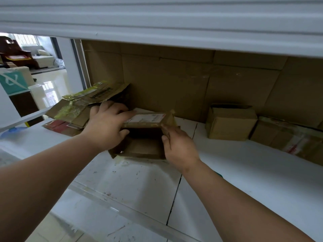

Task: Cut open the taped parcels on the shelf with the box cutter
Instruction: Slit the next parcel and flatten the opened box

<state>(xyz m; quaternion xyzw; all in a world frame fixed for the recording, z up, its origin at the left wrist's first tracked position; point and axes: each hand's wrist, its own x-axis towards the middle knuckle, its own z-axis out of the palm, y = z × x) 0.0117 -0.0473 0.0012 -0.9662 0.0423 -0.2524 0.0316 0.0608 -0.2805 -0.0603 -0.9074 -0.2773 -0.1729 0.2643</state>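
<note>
From the head view, the only writing close to me is the white shipping label (pixel 146 118) on the raised flap of the open parcel (pixel 143 145) at the middle of the frame; it has red print along its right edge, too blurred to read. At the left edge of the frame a teal bag (pixel 12 82) carries a large white mark I cannot make out.

The open parcel is a small brown cardboard box standing on the white shelf (pixel 244 172), its top already parted, its inside dark and, as far as I can see, showing only bare cardboard. My left hand (pixel 106 126) lies over its left side, fingers stretched across the labelled flap and thumb curled against the box's front, so it grips that flap. My right hand (pixel 178 145) pinches the torn right flap (pixel 170 122) between thumb and fingers. I cannot see the box cutter in either hand.

At centre left, behind my left hand, a crumpled opened box (pixel 83 105) with yellowish tape lies tilted on a flat red-printed packet (pixel 59 127). At the right, well apart, a closed brown box (pixel 230 123) sits against the cardboard backing (pixel 174 75), and just beside it a box wrapped in clear tape with red lettering (pixel 288 138), unreadable.
</note>
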